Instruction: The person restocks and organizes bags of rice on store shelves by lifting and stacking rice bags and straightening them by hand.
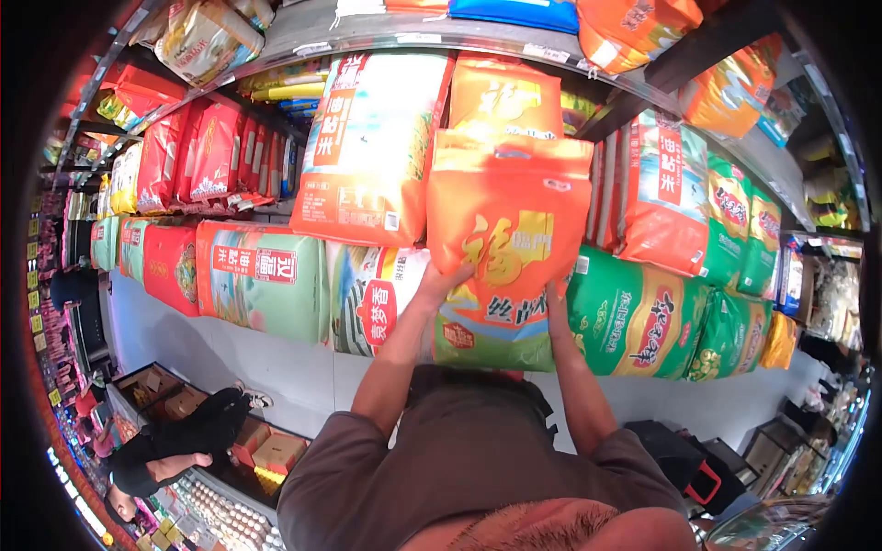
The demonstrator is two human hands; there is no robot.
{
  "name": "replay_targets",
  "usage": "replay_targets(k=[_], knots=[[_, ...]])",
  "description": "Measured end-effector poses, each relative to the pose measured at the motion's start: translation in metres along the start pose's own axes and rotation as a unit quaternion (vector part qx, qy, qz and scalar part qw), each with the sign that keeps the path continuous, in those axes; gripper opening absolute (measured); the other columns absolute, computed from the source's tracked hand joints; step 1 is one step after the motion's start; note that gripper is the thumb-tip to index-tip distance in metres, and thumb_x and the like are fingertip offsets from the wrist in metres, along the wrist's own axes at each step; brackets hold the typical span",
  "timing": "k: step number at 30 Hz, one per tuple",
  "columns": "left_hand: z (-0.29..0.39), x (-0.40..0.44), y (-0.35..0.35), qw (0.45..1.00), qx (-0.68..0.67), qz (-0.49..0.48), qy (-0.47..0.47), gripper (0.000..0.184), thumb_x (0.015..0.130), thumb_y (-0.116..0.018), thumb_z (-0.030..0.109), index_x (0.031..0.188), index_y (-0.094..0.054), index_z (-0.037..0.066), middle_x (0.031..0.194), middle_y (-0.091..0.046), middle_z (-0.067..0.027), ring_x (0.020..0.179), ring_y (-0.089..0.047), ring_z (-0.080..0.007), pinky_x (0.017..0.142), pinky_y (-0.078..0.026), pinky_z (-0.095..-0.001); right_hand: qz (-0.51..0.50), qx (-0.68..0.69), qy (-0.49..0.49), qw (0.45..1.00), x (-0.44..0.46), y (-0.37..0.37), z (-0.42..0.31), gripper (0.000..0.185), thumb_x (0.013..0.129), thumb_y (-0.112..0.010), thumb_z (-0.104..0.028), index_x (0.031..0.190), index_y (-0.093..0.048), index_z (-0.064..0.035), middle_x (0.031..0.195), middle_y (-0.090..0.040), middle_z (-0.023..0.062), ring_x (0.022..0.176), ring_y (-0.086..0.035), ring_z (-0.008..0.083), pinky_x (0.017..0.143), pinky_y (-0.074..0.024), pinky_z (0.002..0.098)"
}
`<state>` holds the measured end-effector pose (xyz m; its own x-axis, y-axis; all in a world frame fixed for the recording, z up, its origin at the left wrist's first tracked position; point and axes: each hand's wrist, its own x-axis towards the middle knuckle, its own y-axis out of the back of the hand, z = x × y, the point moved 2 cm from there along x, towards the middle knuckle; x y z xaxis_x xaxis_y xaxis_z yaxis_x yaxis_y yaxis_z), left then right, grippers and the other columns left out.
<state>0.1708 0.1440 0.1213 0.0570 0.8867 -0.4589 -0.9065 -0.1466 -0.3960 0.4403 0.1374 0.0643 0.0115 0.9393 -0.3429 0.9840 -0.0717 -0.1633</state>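
Observation:
An orange rice bag (510,188) with a yellow character and a green-and-blue lower part stands upright in front of my body. My left hand (445,281) grips its left side, the thumb lying over the front face. On the opposite side my right hand (557,301) presses against the bag's edge, its fingers mostly hidden. Behind the bag is a similar orange bag (503,92). A large white-and-red rice bag (372,147) leans close on the left. Green rice bags (634,317) lie just right of my right hand.
Above is a shelf edge (413,42) holding more bags. A row of bags, including a pale green one (262,275), runs along the front on the left. Red bags (207,151) stand farther left. A person in dark clothes (184,441) is at lower left beside boxes (276,450).

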Motion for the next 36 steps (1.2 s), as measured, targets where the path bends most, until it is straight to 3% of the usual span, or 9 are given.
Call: replay_targets(k=[6, 8, 10, 13, 16, 21, 32, 34, 36], knots=[[0.145, 0.089, -0.043, 0.996, 0.086, 0.011, -0.025, 0.064, 0.085, -0.079, 0.030, 0.132, -0.052, -0.004, 0.120, -0.066, -0.0143, 0.105, -0.066, -0.0201, 0.088, -0.054, -0.0345, -0.005, 0.002, 0.050, 0.999, 0.152, -0.032, -0.073, 0.061, 0.102, -0.049, -0.049, 0.138, -0.051, 0.0004, 0.134, -0.057, 0.0105, 0.122, -0.054, 0.0179, 0.105, -0.0415, 0.0326], [0.161, 0.142, -0.040, 0.992, 0.108, 0.013, -0.060, 0.058, 0.086, -0.078, 0.028, 0.131, -0.056, -0.002, 0.114, -0.069, -0.0126, 0.097, -0.069, -0.0208, 0.082, -0.057, -0.0349, 0.000, -0.022, -0.129, 0.991, 0.210, -0.032, -0.081, 0.068, 0.099, -0.052, -0.056, 0.135, -0.054, 0.0014, 0.126, -0.064, 0.0195, 0.121, -0.059, 0.0284, 0.103, -0.0437, 0.0358], [0.151, 0.201, -0.022, 0.984, 0.117, 0.040, -0.128, 0.061, 0.085, -0.079, 0.031, 0.130, -0.057, -0.003, 0.112, -0.070, -0.0150, 0.095, -0.070, -0.0235, 0.081, -0.057, -0.0358, 0.021, -0.191, -0.053, 0.980, 0.275, -0.020, -0.062, 0.070, 0.097, -0.052, -0.057, 0.134, -0.054, 0.0022, 0.119, -0.066, 0.0233, 0.117, -0.060, 0.0346, 0.102, -0.0447, 0.0391], [0.097, 0.218, 0.012, 0.801, 0.493, 0.334, -0.064, 0.074, 0.076, -0.084, 0.044, 0.125, -0.059, -0.006, 0.116, -0.068, -0.0218, 0.108, -0.067, -0.0336, 0.093, -0.053, -0.0372, 0.068, -0.341, 0.011, 0.938, 0.263, -0.019, -0.048, 0.070, 0.097, -0.049, -0.056, 0.134, -0.051, 0.0044, 0.113, -0.065, 0.0300, 0.115, -0.059, 0.0438, 0.102, -0.0441, 0.0454], [0.052, 0.192, 0.025, 0.908, 0.332, 0.242, -0.084, 0.068, 0.079, -0.082, 0.041, 0.124, -0.060, -0.006, 0.119, -0.068, -0.0204, 0.113, -0.065, -0.0295, 0.096, -0.050, -0.0350, 0.108, -0.388, 0.064, 0.913, 0.200, -0.033, -0.049, 0.064, 0.102, -0.042, -0.046, 0.142, -0.041, 0.0033, 0.127, -0.054, 0.0329, 0.123, -0.050, 0.0457, 0.106, -0.0390, 0.0499], [0.023, 0.118, 0.014, 0.927, 0.264, 0.247, -0.103, 0.065, 0.086, -0.076, 0.043, 0.126, -0.058, -0.005, 0.119, -0.067, -0.0185, 0.111, -0.063, -0.0238, 0.097, -0.047, -0.0344, 0.100, -0.397, 0.223, 0.885, 0.104, -0.023, -0.011, 0.060, 0.104, -0.040, -0.035, 0.153, -0.026, -0.0031, 0.141, -0.040, 0.0280, 0.126, -0.047, 0.0449, 0.106, -0.0396, 0.0482], [-0.066, 0.092, 0.065, 0.936, 0.191, 0.289, -0.070, 0.058, 0.090, -0.071, 0.039, 0.126, -0.057, -0.003, 0.113, -0.067, -0.0172, 0.107, -0.063, -0.0255, 0.094, -0.048, -0.0351, -0.005, -0.377, 0.131, 0.917, 0.082, 0.004, 0.005, 0.064, 0.102, -0.043, -0.032, 0.154, -0.020, -0.0029, 0.145, -0.038, 0.0302, 0.124, -0.049, 0.0483, 0.101, -0.0440, 0.0500], [-0.068, 0.036, 0.055, 0.768, 0.570, 0.272, -0.106, 0.052, 0.087, -0.067, 0.029, 0.132, -0.056, 0.004, 0.130, -0.059, -0.0178, 0.121, -0.055, -0.0316, 0.098, -0.046, -0.0457, -0.026, -0.365, 0.103, 0.925, 0.057, 0.011, 0.017, 0.066, 0.100, -0.046, -0.031, 0.154, -0.020, -0.0028, 0.145, -0.037, 0.0308, 0.124, -0.049, 0.0485, 0.101, -0.0444, 0.0501], [-0.107, -0.003, 0.069, 0.712, 0.678, 0.182, 0.009, 0.061, 0.082, -0.064, 0.021, 0.141, -0.049, 0.011, 0.149, -0.042, -0.0181, 0.139, -0.038, -0.0376, 0.104, -0.041, -0.0558, -0.148, -0.560, 0.035, 0.814, 0.022, 0.017, 0.049, 0.067, 0.094, -0.054, -0.022, 0.151, -0.028, -0.0010, 0.150, -0.033, 0.0306, 0.137, -0.039, 0.0453, 0.112, -0.0378, 0.0447]])
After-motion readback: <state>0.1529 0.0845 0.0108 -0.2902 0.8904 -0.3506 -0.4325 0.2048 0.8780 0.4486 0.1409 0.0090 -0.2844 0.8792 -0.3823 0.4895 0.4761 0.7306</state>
